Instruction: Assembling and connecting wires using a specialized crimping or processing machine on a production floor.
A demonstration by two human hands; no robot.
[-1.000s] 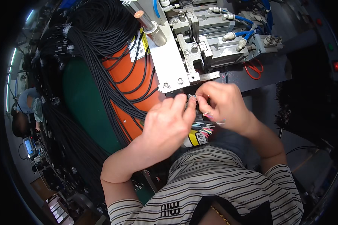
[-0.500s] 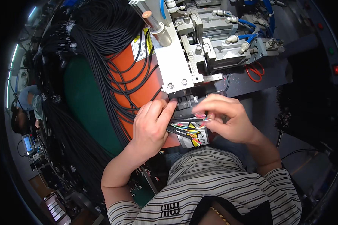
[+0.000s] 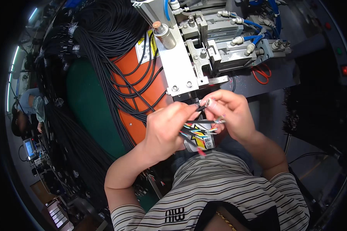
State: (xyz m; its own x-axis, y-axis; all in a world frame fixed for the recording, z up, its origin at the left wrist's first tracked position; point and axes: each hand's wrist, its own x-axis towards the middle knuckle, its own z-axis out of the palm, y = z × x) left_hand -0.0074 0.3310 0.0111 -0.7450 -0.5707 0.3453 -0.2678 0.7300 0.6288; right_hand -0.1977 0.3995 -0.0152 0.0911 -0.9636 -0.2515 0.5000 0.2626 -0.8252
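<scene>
Several black cables (image 3: 196, 122) with stripped ends pass under and through my left hand (image 3: 166, 125), which is closed around them. Thin coloured wires (image 3: 204, 133) fan out of their ends toward the right. My right hand (image 3: 233, 117) pinches the bared tip of one black cable between thumb and forefinger, just in front of the machine (image 3: 177, 65). Another cable's wire end lies against the curled fingers of that hand. Behind the fingers, the machine's dark clamping block is mostly hidden.
A thick bundle of black cables (image 3: 104, 30) runs over the orange surface (image 3: 135, 96) and green mat (image 3: 85, 96) on the left. Pneumatic cylinders with blue hoses (image 3: 252, 26) stand at the back right, near red-handled scissors (image 3: 261, 74). Another person (image 3: 29, 106) is far left.
My left hand has drawn back from the clamping block, and both hands have come together at a cable tip. The machine's copper-coloured rod has dropped lower.
</scene>
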